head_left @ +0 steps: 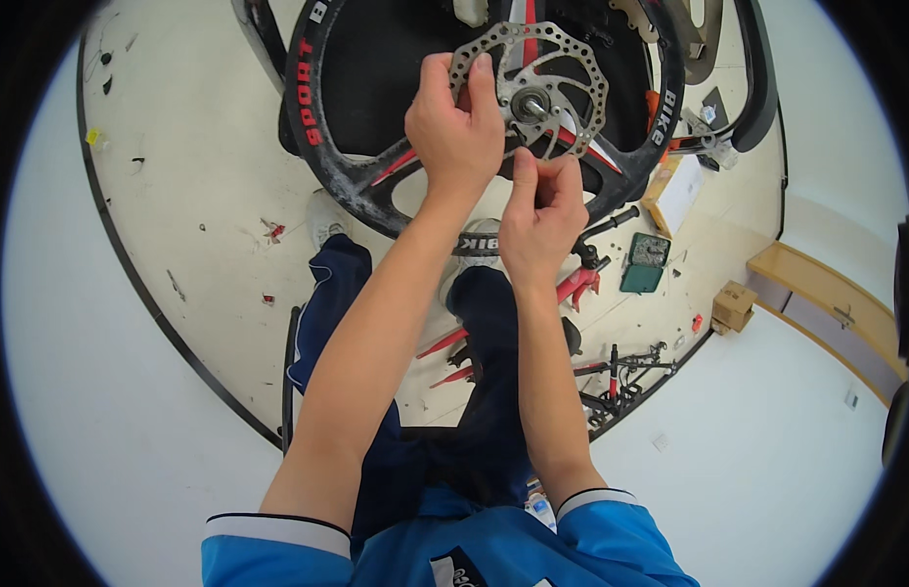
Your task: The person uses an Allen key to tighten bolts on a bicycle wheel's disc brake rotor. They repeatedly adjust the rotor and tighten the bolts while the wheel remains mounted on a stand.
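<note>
A silver disc brake rotor, its rim full of drilled holes, sits around the hub axle of a black bicycle wheel with red and white spokes. My left hand grips the rotor's left edge, thumb on top and the other fingers curled. At the rotor's lower edge, my right hand is closed in a pinch of thumb and forefinger. Whatever lies between those fingertips is hidden or too small to make out. The wheel lies flat, above my knees, over a black chair seat.
Chair armrests flank the wheel. On the floor are an open green case of small parts, a cardboard box, a white-topped box, a red bicycle frame and black bike parts. Small scraps lie at left.
</note>
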Tool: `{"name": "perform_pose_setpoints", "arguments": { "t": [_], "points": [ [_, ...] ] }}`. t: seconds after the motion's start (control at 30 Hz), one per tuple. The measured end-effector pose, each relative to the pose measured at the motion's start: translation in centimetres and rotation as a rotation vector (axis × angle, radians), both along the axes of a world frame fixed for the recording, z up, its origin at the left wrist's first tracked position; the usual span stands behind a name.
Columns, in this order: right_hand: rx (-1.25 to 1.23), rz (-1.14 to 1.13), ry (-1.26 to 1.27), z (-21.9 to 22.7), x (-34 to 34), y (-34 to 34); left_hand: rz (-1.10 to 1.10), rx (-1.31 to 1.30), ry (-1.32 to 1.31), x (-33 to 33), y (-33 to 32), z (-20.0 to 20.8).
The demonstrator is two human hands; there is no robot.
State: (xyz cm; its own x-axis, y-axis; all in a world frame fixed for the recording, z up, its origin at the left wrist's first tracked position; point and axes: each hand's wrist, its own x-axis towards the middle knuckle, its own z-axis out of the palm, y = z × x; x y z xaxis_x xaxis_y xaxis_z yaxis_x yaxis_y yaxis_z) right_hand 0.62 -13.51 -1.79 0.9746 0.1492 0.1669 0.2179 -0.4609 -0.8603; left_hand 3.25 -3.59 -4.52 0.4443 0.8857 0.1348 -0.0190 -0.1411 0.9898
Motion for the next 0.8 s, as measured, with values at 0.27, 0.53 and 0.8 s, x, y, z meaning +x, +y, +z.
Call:
{"name": "perform_pose_setpoints", "arguments": {
  "t": [0.27, 0.53, 0.8],
  "points": [
    [0.343, 0.077, 0.134, 0.8, 1.9, -3.4, -0.200, -0.094, 0.081, -1.5, 6.0, 0.4],
    [0.652, 0.003, 0.313, 0.8, 4.6, -4.3, -0.318, 0.570, 0.437, -1.8, 8.2, -1.0],
    [0.601, 0.055, 0.390, 1.4, 5.6, -5.8, -0.179, 0.311, 0.415, -3.7, 7.8, 2.4]
  ]
}}
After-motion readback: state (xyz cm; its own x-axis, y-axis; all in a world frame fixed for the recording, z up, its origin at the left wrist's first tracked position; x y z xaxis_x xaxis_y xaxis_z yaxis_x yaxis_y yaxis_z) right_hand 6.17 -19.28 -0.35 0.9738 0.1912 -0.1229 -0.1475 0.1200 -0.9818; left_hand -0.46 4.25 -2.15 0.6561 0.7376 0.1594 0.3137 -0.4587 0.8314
